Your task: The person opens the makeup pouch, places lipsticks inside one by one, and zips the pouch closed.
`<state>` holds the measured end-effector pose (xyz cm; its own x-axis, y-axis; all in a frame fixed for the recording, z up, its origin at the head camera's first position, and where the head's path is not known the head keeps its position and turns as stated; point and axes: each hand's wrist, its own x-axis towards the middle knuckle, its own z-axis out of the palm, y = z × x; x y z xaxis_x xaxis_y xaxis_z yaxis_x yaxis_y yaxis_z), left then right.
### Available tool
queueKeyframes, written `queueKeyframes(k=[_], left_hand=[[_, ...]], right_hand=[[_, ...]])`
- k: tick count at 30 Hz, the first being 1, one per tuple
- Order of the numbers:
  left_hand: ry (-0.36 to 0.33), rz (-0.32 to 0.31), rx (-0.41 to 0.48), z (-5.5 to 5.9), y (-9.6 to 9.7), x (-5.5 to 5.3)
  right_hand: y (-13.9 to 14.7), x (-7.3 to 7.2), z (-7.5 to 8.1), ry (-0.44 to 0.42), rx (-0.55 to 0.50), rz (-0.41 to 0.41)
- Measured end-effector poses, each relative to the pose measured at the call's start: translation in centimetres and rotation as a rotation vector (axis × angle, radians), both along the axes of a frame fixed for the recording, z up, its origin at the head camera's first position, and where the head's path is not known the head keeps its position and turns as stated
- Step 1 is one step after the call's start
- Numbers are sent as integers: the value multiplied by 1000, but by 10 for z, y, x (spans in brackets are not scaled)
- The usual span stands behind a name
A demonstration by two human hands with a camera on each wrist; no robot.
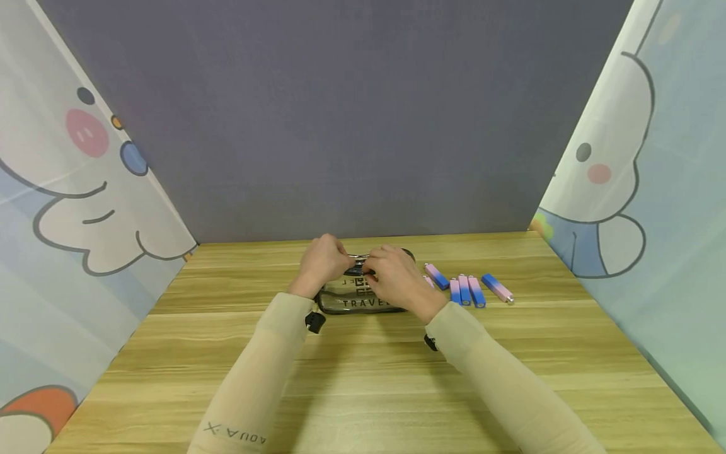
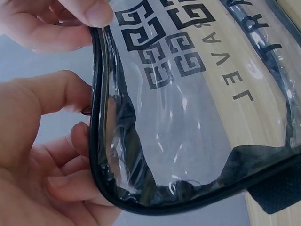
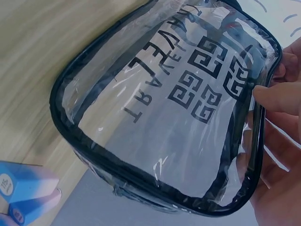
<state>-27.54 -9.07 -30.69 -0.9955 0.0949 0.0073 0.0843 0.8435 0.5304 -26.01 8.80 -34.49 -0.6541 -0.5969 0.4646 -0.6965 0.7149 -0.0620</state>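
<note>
A see-through toiletry bag (image 1: 337, 302) with black piping and TRAVEL lettering stands on the wooden table in front of me. My left hand (image 1: 323, 261) holds its far upper edge, left of the middle. In the left wrist view, the left fingers (image 2: 56, 89) meet the zipped edge beside a small metal bit, perhaps the zipper pull. Just to the right, my right hand (image 1: 397, 277) pinches the same edge. The right wrist view shows the right thumb (image 3: 270, 99) on the front face, with the other fingers behind the rim. Through the clear plastic no contents show.
Several pink-and-blue sticks (image 1: 465, 291) lie on the table right of the bag, one (image 1: 498, 288) farther out. The wooden table (image 1: 363, 391) ends at a grey back panel (image 1: 363, 126). Cartoon-printed curtains (image 1: 607, 189) hang at both sides.
</note>
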Motion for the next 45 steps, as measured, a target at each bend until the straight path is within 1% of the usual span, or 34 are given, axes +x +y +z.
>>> queueKeyframes(k=[6, 13, 18, 25, 36, 45], left_hand=[[-16, 15, 6, 0, 0, 0], [-7, 13, -2, -1, -1, -1], [-1, 14, -12, 0, -1, -1], [-11, 22, -7, 1, 1, -2], [-17, 20, -20, 3, 8, -2], [-8, -15, -5, 3, 15, 0]], right_hand=[[5, 1, 4, -25, 44, -27], [16, 0, 6, -52, 22, -43], [19, 0, 6, -38, 1, -28], [18, -2, 4, -14, -17, -9], [17, -4, 2, 9, -24, 3], [16, -2, 1, 16, -38, 23]])
